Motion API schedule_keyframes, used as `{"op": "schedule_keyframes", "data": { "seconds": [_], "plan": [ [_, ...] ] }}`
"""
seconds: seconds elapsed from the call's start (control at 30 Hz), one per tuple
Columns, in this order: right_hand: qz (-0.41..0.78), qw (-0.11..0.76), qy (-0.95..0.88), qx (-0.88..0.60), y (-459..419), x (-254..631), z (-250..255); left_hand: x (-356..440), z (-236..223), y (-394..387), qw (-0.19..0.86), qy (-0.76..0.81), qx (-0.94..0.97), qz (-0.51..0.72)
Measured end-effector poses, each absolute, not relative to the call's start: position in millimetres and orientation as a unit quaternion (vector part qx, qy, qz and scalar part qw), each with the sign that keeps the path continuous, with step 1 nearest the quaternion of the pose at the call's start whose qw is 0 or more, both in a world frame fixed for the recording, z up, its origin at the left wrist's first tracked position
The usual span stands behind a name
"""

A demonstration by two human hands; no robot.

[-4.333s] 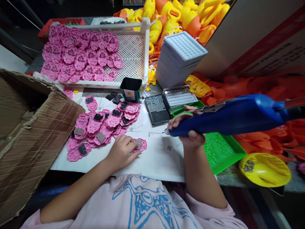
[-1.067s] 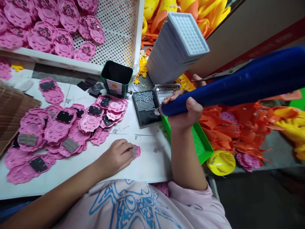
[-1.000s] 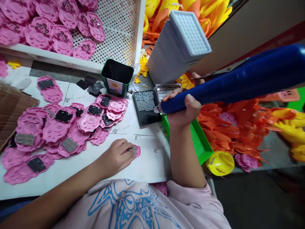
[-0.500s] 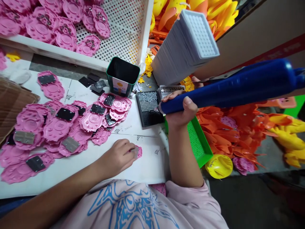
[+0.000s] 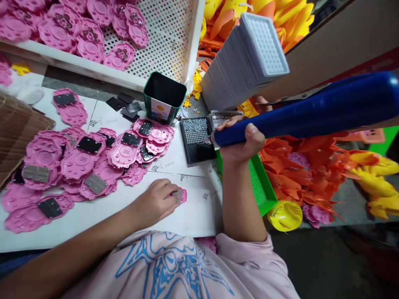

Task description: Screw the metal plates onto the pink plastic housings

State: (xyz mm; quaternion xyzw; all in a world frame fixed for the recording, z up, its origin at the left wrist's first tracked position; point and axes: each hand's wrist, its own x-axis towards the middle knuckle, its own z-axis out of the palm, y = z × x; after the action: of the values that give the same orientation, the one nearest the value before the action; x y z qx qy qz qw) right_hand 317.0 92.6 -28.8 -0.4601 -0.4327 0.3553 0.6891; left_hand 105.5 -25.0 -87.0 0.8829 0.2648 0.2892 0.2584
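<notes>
My right hand [image 5: 241,139] is wrapped round a blue electric screwdriver [image 5: 305,114], held nearly level. The screwdriver's tip is at the black perforated screw tray [image 5: 199,153], which has small silvery screws heaped at its far end. On the white table covering, my left hand [image 5: 160,199] is closed on a small pink plastic part [image 5: 183,195], most of it hidden under the fingers. A grey plate shows at the fingertips. To the left lie several pink plastic panels [image 5: 76,162] in a pile, with black or grey plates on them.
A dark green bin [image 5: 165,99] stands behind the pile, beside loose black plates [image 5: 124,104]. At the back is a white perforated crate [image 5: 168,37] of pink panels. A tall stack of white trays [image 5: 243,62], a green basket [image 5: 260,187] and orange parts [image 5: 286,170] are to the right.
The screwdriver and my right hand have shifted slightly to the right in view, its tip staying at the screw tray. The whole scene moves a little as the camera turns. My left hand keeps its grip.
</notes>
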Motion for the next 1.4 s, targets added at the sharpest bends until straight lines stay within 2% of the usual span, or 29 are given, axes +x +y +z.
{"op": "schedule_keyframes", "data": {
  "seconds": [0.1, 0.33, 0.5, 0.93, 1.4],
  "plan": [
    [0.331, 0.727, -0.452, -0.397, 81, 320, -18, 105, -87, -25, 0.26, 0.267, 0.882, 0.287],
    [0.459, 0.681, -0.467, -0.327, 6, 316, -6, 106, -86, -25, 0.257, 0.267, 0.886, 0.28],
    [0.49, 0.666, -0.443, -0.347, -31, 296, -14, 108, -86, -24, 0.257, 0.267, 0.887, 0.274],
    [0.471, 0.644, -0.456, -0.394, -43, 286, -17, 107, -85, -25, 0.247, 0.263, 0.889, 0.281],
    [0.445, 0.659, -0.476, -0.376, -41, 286, -29, 108, -87, -26, 0.244, 0.265, 0.895, 0.262]
  ]
}}
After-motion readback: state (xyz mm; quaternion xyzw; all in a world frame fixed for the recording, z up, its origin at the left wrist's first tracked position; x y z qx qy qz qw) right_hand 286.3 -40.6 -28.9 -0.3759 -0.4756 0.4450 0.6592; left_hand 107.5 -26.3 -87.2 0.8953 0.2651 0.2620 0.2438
